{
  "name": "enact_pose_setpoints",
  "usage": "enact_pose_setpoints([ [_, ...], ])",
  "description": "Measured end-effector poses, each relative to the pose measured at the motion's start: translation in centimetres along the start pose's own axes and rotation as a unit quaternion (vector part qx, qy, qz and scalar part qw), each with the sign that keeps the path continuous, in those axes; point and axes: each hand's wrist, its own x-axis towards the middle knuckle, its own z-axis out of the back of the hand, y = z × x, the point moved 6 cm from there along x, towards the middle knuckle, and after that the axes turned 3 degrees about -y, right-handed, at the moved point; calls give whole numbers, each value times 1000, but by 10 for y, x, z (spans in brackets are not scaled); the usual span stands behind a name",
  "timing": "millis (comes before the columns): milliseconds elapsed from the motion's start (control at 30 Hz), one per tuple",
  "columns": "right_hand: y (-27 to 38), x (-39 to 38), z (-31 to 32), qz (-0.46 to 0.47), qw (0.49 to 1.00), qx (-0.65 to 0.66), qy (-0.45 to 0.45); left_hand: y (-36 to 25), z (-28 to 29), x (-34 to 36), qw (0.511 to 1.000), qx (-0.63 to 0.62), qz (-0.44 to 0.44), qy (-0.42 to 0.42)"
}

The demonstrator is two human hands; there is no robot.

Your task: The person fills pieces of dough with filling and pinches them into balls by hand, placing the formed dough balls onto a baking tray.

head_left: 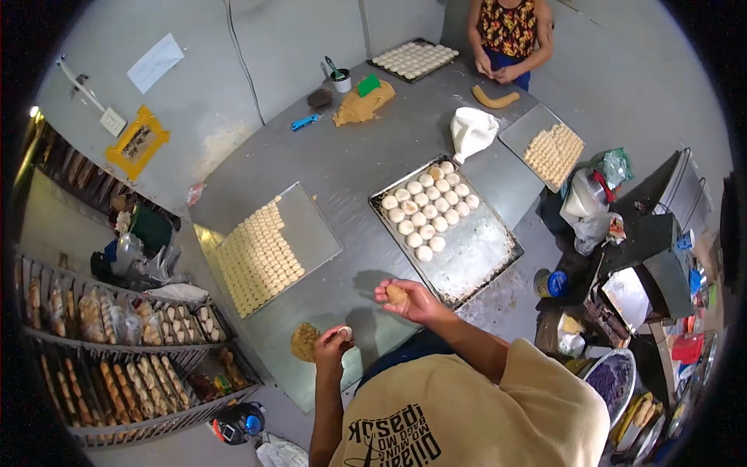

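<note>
My left hand point(334, 342) pinches a small pale dough piece point(345, 333), beside a round mound of brown crumbly filling point(305, 341) on the steel table point(342, 233). My right hand point(411, 302), palm up with curled fingers, holds a tan lump point(396, 295). Just beyond it lies a dark-rimmed baking tray point(484, 257) partly covered with rows of round white dough pieces point(420, 198). To the left, a pale tray point(315, 241) carries many small dough pieces point(257, 265) in rows.
A co-worker point(510, 39) stands at the back right, hands near a dough roll point(494, 100). A white piping bag point(471, 128), a crumb pile point(358, 109), a brush pot point(341, 82) and two further trays point(545, 152) occupy the far table. Racks point(124, 381) line the left; pots and bags crowd the right.
</note>
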Motion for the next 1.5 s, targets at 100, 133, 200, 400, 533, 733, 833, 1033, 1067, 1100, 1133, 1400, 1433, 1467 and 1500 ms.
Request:
enact_pose_setpoints([
  [100, -4, 18, -9, -8, 996, -72, -43, 3, 1, 0, 1000, 8, -12, -14],
  [133, -5, 25, -18, -10, 993, -117, -28, 3, 2, 0, 999, 20, -21, -19],
  [200, -6, 38, -46, -17, 987, -129, -91, 11, 15, 7, 996, 69, -53, -36],
  [400, 7, 48, -93, 20, 903, -387, -186, 1, 16, 18, 998, 2, -54, -44],
  [533, 2, 35, -96, 32, 879, -470, 73, -49, -24, 0, 995, -90, 4, 45],
  [733, 11, -4, -131, 131, 769, -622, 57, -72, -38, -3, 993, -117, -30, 13],
  [833, 11, -8, -139, 150, 739, -656, -27, -81, -54, -6, 983, -177, -39, 36],
  [1033, 6, -8, -163, 265, 641, -719, 39, -88, -64, -12, 994, -55, -88, 24],
  [1067, 11, -5, -157, 267, 641, -719, 35, -93, -68, -15, 994, -73, -71, 43],
  [1100, 13, 4, -139, 172, 770, -614, 17, -97, -72, -17, 992, -92, -54, 60],
  [1133, 13, 10, -121, 70, 871, -486, -2, -102, -74, -20, 992, -91, -54, 61],
  [1400, 5, 22, -90, -168, 923, -345, -26, -103, -82, -19, 988, -82, -76, 106],
  [1433, 2, 21, -92, -158, 923, -349, -16, -100, -79, -16, 988, -83, -75, 104],
  [1467, 0, 21, -99, -149, 924, -353, -7, -102, -76, -13, 990, -49, -102, 88],
  [1500, -4, 21, -102, -151, 923, -353, -7, -103, -72, -11, 989, -15, -128, 71],
])
